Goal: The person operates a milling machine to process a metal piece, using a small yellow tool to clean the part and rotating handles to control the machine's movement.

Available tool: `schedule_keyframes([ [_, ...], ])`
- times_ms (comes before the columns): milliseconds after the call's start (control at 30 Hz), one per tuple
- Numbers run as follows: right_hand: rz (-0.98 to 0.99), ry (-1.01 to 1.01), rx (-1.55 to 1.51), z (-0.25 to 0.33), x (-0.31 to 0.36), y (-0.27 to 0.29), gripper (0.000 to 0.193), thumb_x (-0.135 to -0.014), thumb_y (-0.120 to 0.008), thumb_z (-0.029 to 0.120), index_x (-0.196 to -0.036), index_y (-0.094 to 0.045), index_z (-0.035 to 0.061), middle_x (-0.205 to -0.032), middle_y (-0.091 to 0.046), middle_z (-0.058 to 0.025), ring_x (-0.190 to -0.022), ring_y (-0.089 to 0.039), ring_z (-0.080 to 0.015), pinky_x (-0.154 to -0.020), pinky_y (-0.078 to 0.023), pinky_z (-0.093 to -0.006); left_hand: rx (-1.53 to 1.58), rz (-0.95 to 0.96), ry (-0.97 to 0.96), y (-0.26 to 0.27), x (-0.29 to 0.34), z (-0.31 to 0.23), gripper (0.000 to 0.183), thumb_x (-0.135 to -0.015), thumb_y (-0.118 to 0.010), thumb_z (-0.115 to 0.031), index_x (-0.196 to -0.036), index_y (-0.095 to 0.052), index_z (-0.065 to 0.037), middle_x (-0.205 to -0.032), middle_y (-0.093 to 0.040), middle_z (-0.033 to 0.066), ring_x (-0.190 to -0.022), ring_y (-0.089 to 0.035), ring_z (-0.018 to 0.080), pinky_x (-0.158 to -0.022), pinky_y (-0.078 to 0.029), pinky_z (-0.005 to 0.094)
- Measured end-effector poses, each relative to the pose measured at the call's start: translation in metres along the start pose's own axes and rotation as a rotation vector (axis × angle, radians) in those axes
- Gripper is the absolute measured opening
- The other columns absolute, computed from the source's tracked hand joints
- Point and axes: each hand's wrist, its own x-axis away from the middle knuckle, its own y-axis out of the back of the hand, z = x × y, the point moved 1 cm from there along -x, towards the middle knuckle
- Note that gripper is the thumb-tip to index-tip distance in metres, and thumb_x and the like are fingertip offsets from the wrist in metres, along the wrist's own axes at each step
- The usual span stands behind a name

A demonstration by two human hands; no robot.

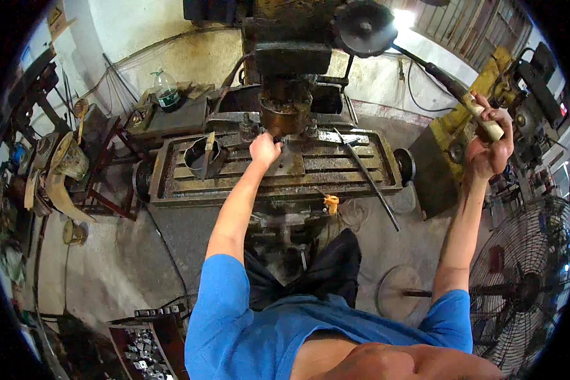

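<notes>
My right hand (493,145) is raised at the right, its fingers wrapped round the pale, taped-looking handle (487,124) of a long lever (446,81). That lever runs up to the dark round hub (364,28) of a drilling or milling machine. Under the machine's spindle head (286,113), my left hand (266,151) is closed just above the slotted table (335,180). What its fingers hold, if anything, is hidden. Left of it on the table stands a dark cut-open container (199,166) with a flat brush-like stick (209,144) in it.
A long metal bar (372,183) lies across the table's right part and overhangs its front edge. A yellow-orange tool (330,203) sits at the front edge. A caged fan (529,285) stands at right, a tray of small metal parts (147,354) at lower left, a bottle (166,88) behind.
</notes>
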Motion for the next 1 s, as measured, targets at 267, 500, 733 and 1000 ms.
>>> schedule_keyframes([
  [267,-0.107,-0.036,0.03,-0.005,0.047,-0.008,0.035,-0.067,-0.05,0.027,-0.079,-0.05,-0.0057,-0.072,-0.048,-0.0118,-0.092,-0.052,-0.0361,-0.096,-0.027,-0.0569,0.043,0.021,0.033,-0.001,0.0,-0.003,0.041,-0.064,-0.073,-0.036,-0.067,-0.059,0.003,-0.074,-0.061,0.0202,-0.072,-0.059,0.0356,-0.062,-0.047,0.0429],
  [500,-0.185,-0.048,0.025,-0.008,0.062,-0.015,0.027,-0.069,-0.054,0.021,-0.077,-0.05,-0.0045,-0.073,-0.048,-0.0105,-0.092,-0.051,-0.0339,-0.098,-0.025,-0.0548,0.022,-0.073,-0.021,-0.001,0.002,-0.004,0.041,-0.064,-0.073,-0.035,-0.063,-0.059,0.003,-0.07,-0.06,0.0213,-0.068,-0.059,0.0359,-0.058,-0.047,0.0428],
  [733,-0.187,-0.082,0.013,0.0,0.054,-0.021,0.025,-0.055,-0.04,0.006,-0.076,-0.05,-0.0039,-0.071,-0.048,-0.012,-0.094,-0.051,-0.0325,-0.099,-0.027,-0.0531,0.064,-0.058,-0.022,0.004,0.0,-0.005,0.038,-0.067,-0.071,-0.032,-0.073,-0.06,0.004,-0.075,-0.061,0.0211,-0.075,-0.06,0.0354,-0.062,-0.047,0.0434],
  [1000,-0.173,-0.109,-0.063,-0.005,0.072,-0.016,0.022,-0.06,-0.041,0.006,-0.079,-0.051,-0.0015,-0.074,-0.049,-0.0097,-0.098,-0.051,-0.0311,-0.102,-0.02,-0.0549,0.236,0.022,-0.004,0.036,0.017,-0.002,0.025,-0.07,-0.067,-0.023,-0.088,-0.064,-0.007,-0.079,-0.063,0.0165,-0.079,-0.061,0.0317,-0.068,-0.047,0.0402],
])
